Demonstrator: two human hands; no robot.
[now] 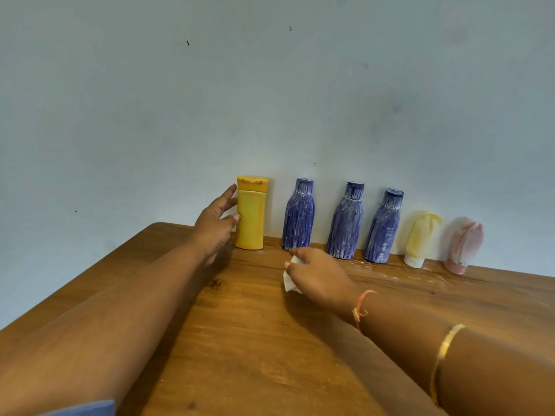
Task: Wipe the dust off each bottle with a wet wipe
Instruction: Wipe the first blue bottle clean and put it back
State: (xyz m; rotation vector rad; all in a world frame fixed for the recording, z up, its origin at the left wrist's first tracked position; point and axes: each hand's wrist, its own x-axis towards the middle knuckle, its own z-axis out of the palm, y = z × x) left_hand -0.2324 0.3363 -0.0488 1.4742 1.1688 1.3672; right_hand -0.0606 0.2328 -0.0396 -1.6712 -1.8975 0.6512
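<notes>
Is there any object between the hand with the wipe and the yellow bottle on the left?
Nothing visible. The right hand holds the wet wipe over bare table; the yellow bottle stands beyond, with the left hand at its far side.

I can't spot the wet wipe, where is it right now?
The wet wipe is bunched in the right hand, low over the wooden table, just in front of the leftmost blue bottle.
</notes>
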